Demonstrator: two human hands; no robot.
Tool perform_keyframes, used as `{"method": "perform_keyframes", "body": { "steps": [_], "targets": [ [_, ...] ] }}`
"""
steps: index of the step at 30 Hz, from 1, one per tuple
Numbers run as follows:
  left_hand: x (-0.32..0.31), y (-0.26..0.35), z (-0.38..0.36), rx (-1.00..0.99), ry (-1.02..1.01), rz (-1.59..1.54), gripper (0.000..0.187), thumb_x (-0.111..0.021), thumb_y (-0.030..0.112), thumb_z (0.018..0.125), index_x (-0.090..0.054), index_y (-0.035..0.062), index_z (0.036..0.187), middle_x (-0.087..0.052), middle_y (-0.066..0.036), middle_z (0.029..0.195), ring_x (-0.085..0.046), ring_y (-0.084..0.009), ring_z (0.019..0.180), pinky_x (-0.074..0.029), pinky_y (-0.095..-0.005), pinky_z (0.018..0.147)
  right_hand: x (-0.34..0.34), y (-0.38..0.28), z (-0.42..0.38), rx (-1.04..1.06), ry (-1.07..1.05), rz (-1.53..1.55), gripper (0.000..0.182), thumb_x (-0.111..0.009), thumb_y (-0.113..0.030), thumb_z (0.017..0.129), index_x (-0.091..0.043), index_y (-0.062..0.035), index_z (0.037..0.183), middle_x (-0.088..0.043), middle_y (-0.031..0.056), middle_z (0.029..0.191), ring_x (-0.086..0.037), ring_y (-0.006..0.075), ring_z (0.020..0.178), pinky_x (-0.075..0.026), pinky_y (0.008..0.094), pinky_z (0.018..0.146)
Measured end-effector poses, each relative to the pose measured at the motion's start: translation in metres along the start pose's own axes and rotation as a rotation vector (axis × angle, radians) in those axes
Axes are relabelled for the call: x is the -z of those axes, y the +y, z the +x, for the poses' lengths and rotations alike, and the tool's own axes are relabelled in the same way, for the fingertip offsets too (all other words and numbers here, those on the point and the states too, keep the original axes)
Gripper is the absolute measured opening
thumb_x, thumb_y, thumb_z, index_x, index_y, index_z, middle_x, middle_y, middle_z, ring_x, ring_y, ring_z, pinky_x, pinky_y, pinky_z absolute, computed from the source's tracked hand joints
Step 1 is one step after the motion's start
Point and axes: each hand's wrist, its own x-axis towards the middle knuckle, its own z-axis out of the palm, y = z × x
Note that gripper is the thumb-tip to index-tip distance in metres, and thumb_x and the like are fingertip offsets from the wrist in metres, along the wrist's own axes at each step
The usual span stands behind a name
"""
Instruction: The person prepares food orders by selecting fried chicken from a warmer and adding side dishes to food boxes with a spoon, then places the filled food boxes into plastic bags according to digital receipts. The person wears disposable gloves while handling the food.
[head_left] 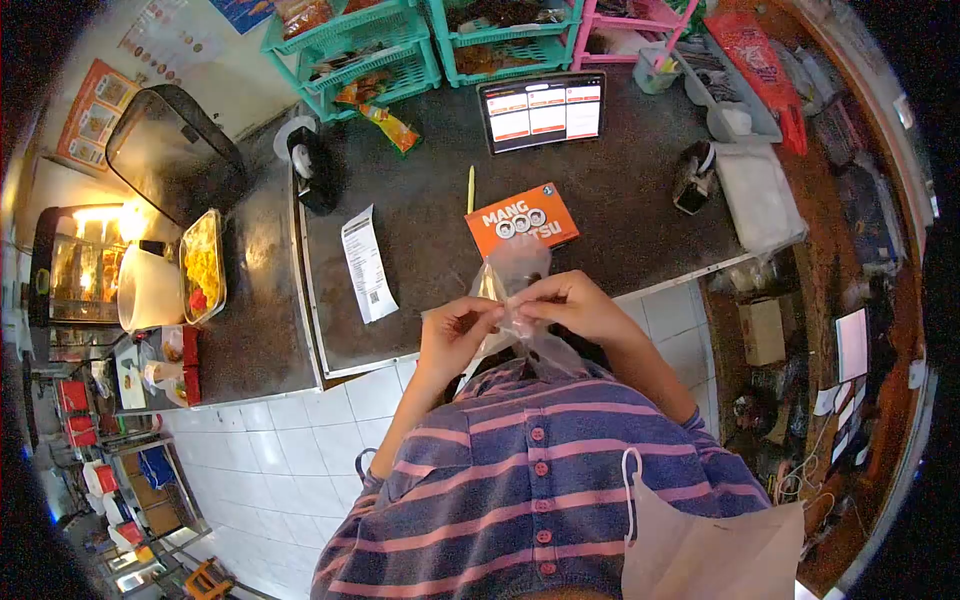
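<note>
My left hand (455, 338) and my right hand (572, 305) meet in front of my chest at the counter's front edge. Both pinch a clear plastic bag (518, 262), fingertips nearly touching at its gathered middle. Part of the bag spreads above my fingers and part hangs below, with its contents hard to make out. Just beyond lies an orange box (530, 210) with white lettering, its near edge partly behind the bag. A yellow pen (471, 188) lies beside the box. To the left is a long printed receipt (368, 265).
A tablet (543, 112) stands at the back of the dark counter (420, 190). Teal baskets (365, 55) and a pink rack (630, 25) line the far side. A lit glass case (85, 260) and a food tray (203, 265) are left. Black devices (692, 178) flank the workspace.
</note>
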Motion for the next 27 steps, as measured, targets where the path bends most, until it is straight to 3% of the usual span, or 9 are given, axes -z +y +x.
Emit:
{"method": "perform_keyframes", "body": {
  "steps": [3, 6, 9, 12, 15, 18, 24, 27],
  "targets": [
    [0.002, 0.009, -0.004, -0.165, 0.0, 0.165, 0.006, -0.06, 0.003, 0.079, -0.062, -0.0003, 0.084, -0.061, -0.005, 0.077, -0.055, -0.0094, 0.064, -0.046, -0.0211, 0.056, 0.005, 0.011, 0.001, 0.06, 0.032, -0.254, 0.014, -0.065, -0.011, 0.074, -0.062, 0.0008, 0.079, -0.063, 0.0062, 0.07, -0.058, 0.0094, 0.062, -0.045, 0.0222, 0.056],
    [0.003, 0.026, -0.009, 0.163, -0.082, 0.114, 0.006, -0.06, 0.005, 0.079, -0.062, 0.0003, 0.082, -0.06, -0.005, 0.075, -0.054, -0.0094, 0.064, -0.045, -0.0211, 0.056, -0.004, 0.012, 0.003, 0.146, 0.051, -0.424, 0.015, -0.069, -0.012, 0.07, -0.059, -0.0005, 0.07, -0.061, 0.0037, 0.065, -0.055, 0.0081, 0.058, -0.043, 0.0214, 0.053],
    [0.009, 0.031, -0.012, 0.162, -0.096, 0.143, 0.007, -0.059, 0.006, 0.08, -0.061, 0.0001, 0.081, -0.059, -0.005, 0.072, -0.053, -0.0087, 0.063, -0.044, -0.0212, 0.054, -0.008, 0.015, 0.006, 0.115, 0.042, -0.412, 0.022, -0.071, -0.012, 0.068, -0.052, -0.0038, 0.06, -0.057, 0.0019, 0.059, -0.052, 0.0072, 0.055, -0.04, 0.021, 0.05],
    [0.013, 0.021, -0.017, -0.06, -0.094, 0.216, 0.006, -0.059, 0.005, 0.079, -0.06, -0.0003, 0.079, -0.058, -0.005, 0.071, -0.052, -0.0084, 0.061, -0.043, -0.0208, 0.052, -0.011, 0.01, 0.005, 0.041, -0.114, -0.032, 0.027, -0.07, -0.01, 0.068, -0.045, -0.0074, 0.057, -0.052, 0.0002, 0.056, -0.048, 0.0062, 0.051, -0.037, 0.021, 0.047],
    [0.01, 0.024, -0.022, -0.069, -0.138, 0.165, 0.006, -0.058, 0.004, 0.08, -0.059, -0.0009, 0.077, -0.057, -0.006, 0.072, -0.052, -0.0091, 0.059, -0.043, -0.0209, 0.049, -0.009, 0.016, 0.006, -0.045, -0.246, 0.353, 0.032, -0.069, -0.009, 0.069, -0.04, -0.0103, 0.058, -0.046, -0.0016, 0.054, -0.043, 0.0052, 0.048, -0.034, 0.0211, 0.043],
    [0.012, 0.028, -0.024, -0.147, -0.135, 0.265, 0.007, -0.057, 0.003, 0.08, -0.057, -0.0016, 0.075, -0.056, -0.007, 0.072, -0.052, -0.0099, 0.058, -0.043, -0.0213, 0.05, -0.011, 0.016, 0.005, -0.068, -0.346, 0.536, 0.035, -0.069, -0.008, 0.069, -0.036, -0.011, 0.06, -0.042, -0.0031, 0.055, -0.04, 0.0044, 0.047, -0.032, 0.0205, 0.041],
    [0.022, 0.036, -0.028, -0.142, -0.116, 0.319, 0.006, -0.057, 0.004, 0.08, -0.057, -0.0016, 0.078, -0.057, -0.007, 0.073, -0.053, -0.0099, 0.058, -0.044, -0.0214, 0.051, 0.002, 0.023, 0.003, 0.089, -0.22, 0.5, 0.038, -0.071, -0.014, 0.069, -0.034, -0.0129, 0.061, -0.041, -0.0037, 0.056, -0.041, 0.0046, 0.047, -0.03, 0.0197, 0.04],
    [0.006, 0.044, -0.028, -0.01, -0.246, 0.193, 0.007, -0.059, 0.005, 0.079, -0.056, -0.0014, 0.078, -0.057, -0.006, 0.074, -0.055, -0.0085, 0.061, -0.044, -0.0207, 0.051, -0.016, 0.011, -0.001, 0.077, -0.06, 0.233, 0.041, -0.073, -0.019, 0.068, -0.033, -0.0133, 0.063, -0.038, -0.0052, 0.056, -0.037, 0.0032, 0.049, -0.03, 0.0198, 0.042]
  ]
}}
